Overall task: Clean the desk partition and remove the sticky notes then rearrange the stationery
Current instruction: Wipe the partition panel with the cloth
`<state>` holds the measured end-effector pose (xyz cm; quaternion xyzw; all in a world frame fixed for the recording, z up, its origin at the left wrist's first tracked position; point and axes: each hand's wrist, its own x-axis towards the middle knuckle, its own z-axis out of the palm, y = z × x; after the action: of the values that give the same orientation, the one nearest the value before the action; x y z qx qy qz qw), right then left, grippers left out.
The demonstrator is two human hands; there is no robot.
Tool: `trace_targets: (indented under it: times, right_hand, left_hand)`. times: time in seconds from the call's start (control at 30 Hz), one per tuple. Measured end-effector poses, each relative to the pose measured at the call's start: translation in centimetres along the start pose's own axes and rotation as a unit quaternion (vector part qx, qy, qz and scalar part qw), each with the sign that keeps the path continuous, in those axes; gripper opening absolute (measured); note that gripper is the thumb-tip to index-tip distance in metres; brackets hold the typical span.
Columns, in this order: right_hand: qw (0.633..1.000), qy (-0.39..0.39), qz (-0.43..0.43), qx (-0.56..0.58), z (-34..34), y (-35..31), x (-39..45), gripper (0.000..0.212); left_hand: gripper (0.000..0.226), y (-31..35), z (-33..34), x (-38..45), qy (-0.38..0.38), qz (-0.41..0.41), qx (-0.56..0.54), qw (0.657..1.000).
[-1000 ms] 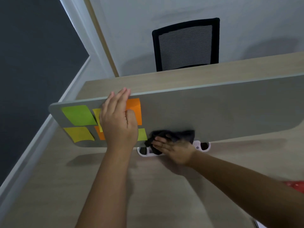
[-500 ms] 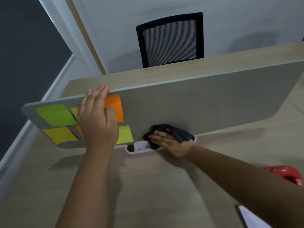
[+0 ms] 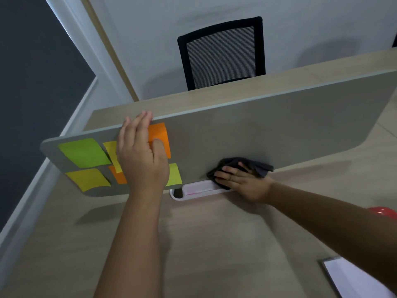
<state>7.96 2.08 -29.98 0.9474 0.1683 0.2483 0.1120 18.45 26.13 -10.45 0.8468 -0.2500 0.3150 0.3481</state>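
Taking the grey desk partition (image 3: 268, 134) as the landmark and working outward from the viewer, a white sheet or clipboard (image 3: 352, 278) lies on the desk (image 3: 214, 244) well in front of the panel's right half, and a red object (image 3: 381, 211), mostly cut off by the frame edge, sits nearer the panel on the same side. At the foot of the partition is a white cable tray (image 3: 194, 191) set into the desk. The right hand (image 3: 242, 181) presses a dark cloth (image 3: 245, 166) against the partition's lower edge, just above that tray, with fingers nearly straight and spread over the fabric; I cannot tell whether the thumb hooks round it. The left hand (image 3: 141, 151) lies flat and open against the panel's left part, fingertips reaching its top edge, covering several of the sticky notes (image 3: 83, 151): green and yellow ones lie bare to its left, an orange one shows under the thumb, a pale green one below the palm. The risks, as I judge them: a wiping stroke running left along the bottom could catch the pale green note and smear or crumple it; the cloth, pinned mostly by flat pressure, could slip down into the tray opening; and the bracing palm could crease the notes beneath it, making them harder to peel cleanly. Beyond the partition, a black mesh chair (image 3: 221, 54) stands at the far desk.
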Motion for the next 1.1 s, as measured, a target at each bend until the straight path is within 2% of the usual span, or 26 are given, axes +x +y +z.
trace_targets:
  times: [0.13,0.27,0.37,0.5,0.6,0.7,0.8,0.97,1.1]
  right_hand:
    - [0.997,-0.049,-0.012,0.057,1.7,-5.9,6.8,0.053]
    - [0.992,-0.028,-0.025,0.122,1.7,-7.0,8.8,0.039]
    - [0.989,-0.022,-0.033,0.144,1.1,-5.8,7.2,0.045]
    - [0.994,-0.009,0.027,0.109,0.3,-2.1,1.0,0.048]
    - [0.998,-0.022,0.034,0.057,-1.8,1.1,-2.9,0.043]
    - [0.999,-0.038,0.023,0.024,-3.3,2.3,-4.8,0.05]
    - [0.997,-0.002,0.06,0.045,-3.2,2.1,-4.7,0.054]
    - [0.986,-0.004,0.119,0.115,-2.5,0.7,-4.1,0.032]
    - [0.988,0.016,0.102,0.115,-2.9,0.6,-4.2,0.034]
  left_hand:
    - [0.051,-0.4,0.1,0.1,0.0,0.016,-0.002,1.0]
    - [0.052,-0.6,-0.1,-0.1,-0.003,0.024,0.008,1.0]
    - [0.052,-0.5,-0.1,0.1,-0.001,0.03,0.009,1.0]
    - [0.053,-0.7,-0.2,0.2,-0.007,0.037,0.017,0.999]
    - [0.054,-0.6,0.0,0.0,-0.003,0.032,0.011,0.999]
    - [0.053,-0.3,0.1,-0.1,-0.002,0.011,0.001,1.0]
    - [0.052,-0.1,0.2,-0.1,-0.001,0.004,0.0,1.0]
    - [0.052,0.0,0.4,0.0,0.003,-0.001,-0.002,1.0]
    - [0.052,0.1,0.3,-0.1,0.003,0.008,-0.003,1.0]
